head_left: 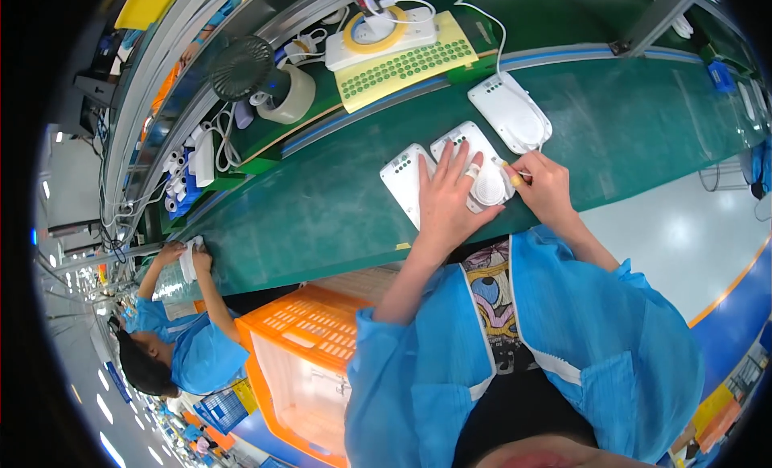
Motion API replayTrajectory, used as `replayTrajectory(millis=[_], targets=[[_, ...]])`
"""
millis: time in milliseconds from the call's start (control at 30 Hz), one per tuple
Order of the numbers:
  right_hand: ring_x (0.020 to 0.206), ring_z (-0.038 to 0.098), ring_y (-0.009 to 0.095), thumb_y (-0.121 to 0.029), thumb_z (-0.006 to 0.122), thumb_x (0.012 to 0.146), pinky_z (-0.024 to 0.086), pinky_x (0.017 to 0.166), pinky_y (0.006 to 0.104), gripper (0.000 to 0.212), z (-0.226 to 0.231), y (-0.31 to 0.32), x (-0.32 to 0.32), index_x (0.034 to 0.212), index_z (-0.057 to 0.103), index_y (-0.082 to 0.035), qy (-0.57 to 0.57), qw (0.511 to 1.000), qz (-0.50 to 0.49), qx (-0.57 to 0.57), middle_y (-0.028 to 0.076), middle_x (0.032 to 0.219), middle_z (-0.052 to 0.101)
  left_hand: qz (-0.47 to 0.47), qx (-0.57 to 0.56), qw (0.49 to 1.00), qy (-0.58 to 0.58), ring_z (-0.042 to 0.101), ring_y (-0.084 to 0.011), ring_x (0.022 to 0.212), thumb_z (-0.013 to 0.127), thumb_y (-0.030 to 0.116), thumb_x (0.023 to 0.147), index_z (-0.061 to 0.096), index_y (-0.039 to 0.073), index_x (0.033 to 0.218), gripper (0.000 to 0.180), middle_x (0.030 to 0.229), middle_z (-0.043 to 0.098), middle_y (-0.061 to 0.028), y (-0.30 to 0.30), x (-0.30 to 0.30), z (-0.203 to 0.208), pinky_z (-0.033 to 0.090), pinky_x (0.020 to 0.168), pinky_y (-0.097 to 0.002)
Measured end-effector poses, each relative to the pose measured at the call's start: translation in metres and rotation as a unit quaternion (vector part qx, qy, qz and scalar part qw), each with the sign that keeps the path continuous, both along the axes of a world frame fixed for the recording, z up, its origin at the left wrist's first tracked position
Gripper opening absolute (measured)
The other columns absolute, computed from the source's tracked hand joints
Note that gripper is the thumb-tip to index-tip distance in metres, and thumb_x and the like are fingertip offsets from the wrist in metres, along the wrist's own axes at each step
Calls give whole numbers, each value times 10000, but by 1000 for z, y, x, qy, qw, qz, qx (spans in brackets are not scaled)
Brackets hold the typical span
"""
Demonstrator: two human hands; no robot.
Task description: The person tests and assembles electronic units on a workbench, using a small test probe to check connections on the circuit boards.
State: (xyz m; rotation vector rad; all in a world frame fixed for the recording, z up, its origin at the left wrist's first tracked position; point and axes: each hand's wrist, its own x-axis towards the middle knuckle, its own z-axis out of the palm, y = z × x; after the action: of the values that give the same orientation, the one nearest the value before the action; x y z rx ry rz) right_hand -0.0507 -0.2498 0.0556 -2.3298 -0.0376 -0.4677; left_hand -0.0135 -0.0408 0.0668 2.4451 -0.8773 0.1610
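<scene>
Spread across a flat white device (pixel 455 137) with a raised round disc is my left hand (pixel 449 196), its fingers apart and pressing lightly on the casing. A white band circles one of its fingers. At the device's right edge my right hand (pixel 545 186) is closed in a pinch, with yellow covering on a fingertip; a small white bit shows there, but I cannot make out what it is. Another white device (pixel 400 177) lies partly under my left hand. Farther back, a third white device (pixel 500 106) has a white cable running up from it.
The green work table (pixel 322 219) carries a shelf with a yellow sheet of green dots (pixel 410 66), a power strip, a tape roll (pixel 291 96) and a small fan (pixel 241 68). An orange crate (pixel 301 327) stands at left, beside a co-worker (pixel 201 351) handling something white.
</scene>
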Motion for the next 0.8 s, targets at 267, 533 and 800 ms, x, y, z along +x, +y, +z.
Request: replayTrajectory(millis=[267, 533, 800], targets=[[603, 641, 224, -35, 794, 880, 489, 545, 337, 125, -4, 0, 5, 871, 674, -1, 7, 995, 29, 93, 111, 785, 657, -18, -14, 1000, 8, 408, -384, 1506, 902, 497, 679, 603, 109, 1455, 918, 1582, 502, -136, -1, 0, 0, 196, 1216, -717], [564, 568, 138, -67, 810, 888, 438, 519, 295, 171, -9, 2, 12, 840, 663, 6, 27, 986, 59, 153, 82, 717, 621, 25, -172, 985, 18, 711, -370, 964, 833, 194, 823, 751, 38, 1066, 301, 1042, 754, -146, 19, 60, 25, 569, 857, -438], [557, 552, 123, -79, 810, 896, 428, 514, 284, 182, -7, 0, 11, 835, 661, 6, 36, 984, 67, 162, 75, 687, 619, 120, -172, 964, -166, 680, -363, 999, 762, 4, 855, 731, 19, 992, 141, 1033, 724, -143, 17, 145, 57, 547, 851, -423]])
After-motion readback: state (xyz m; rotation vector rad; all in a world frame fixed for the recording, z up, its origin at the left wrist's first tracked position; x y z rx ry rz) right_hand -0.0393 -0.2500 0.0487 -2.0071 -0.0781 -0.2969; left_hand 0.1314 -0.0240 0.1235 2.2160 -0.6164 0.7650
